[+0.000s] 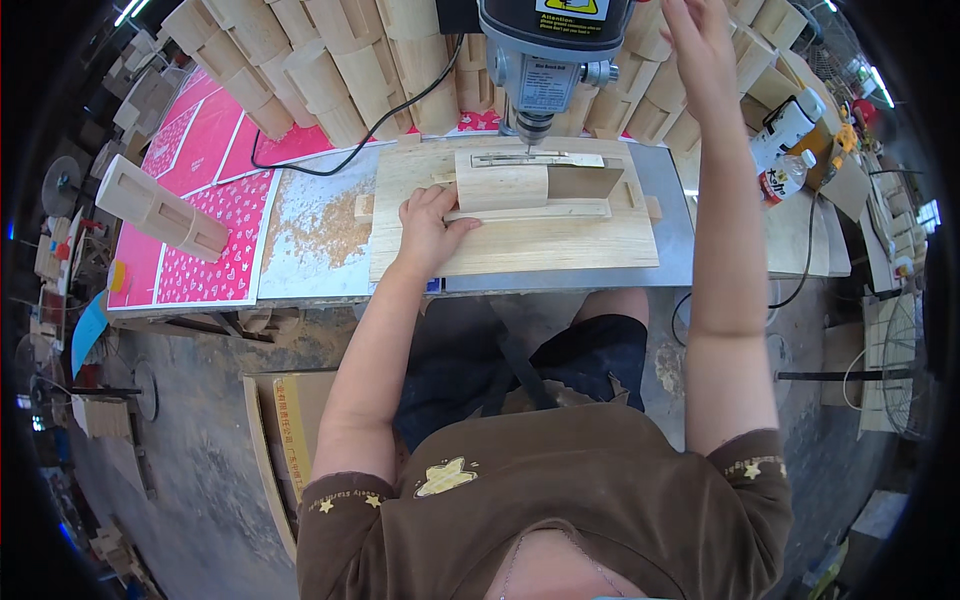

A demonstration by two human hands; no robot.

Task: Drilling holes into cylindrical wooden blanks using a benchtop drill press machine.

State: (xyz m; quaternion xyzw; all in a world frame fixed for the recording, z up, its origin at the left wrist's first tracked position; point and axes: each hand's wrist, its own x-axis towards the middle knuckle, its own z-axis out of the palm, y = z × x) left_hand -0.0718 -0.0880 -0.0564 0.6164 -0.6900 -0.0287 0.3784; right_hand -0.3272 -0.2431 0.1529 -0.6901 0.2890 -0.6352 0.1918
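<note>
Left hand (pixel 432 222) part-open, fingers bent against the 9 o'clock end of the wooden block (pixel 503 187), thumb spread toward 4 o'clock; whether it pinches the block cannot be determined. Right hand (pixel 692 28) raised at 1 o'clock from the block, cropped by the view's edge; its grip cannot be determined. Block lies on the wooden board (pixel 560 243), below the drill chuck (pixel 535 127); bit contact unclear. Outward: 1 wooden piece (pixel 160 208) at 9 o'clock, 1 bottle (pixel 786 180) at 3 o'clock.
</note>
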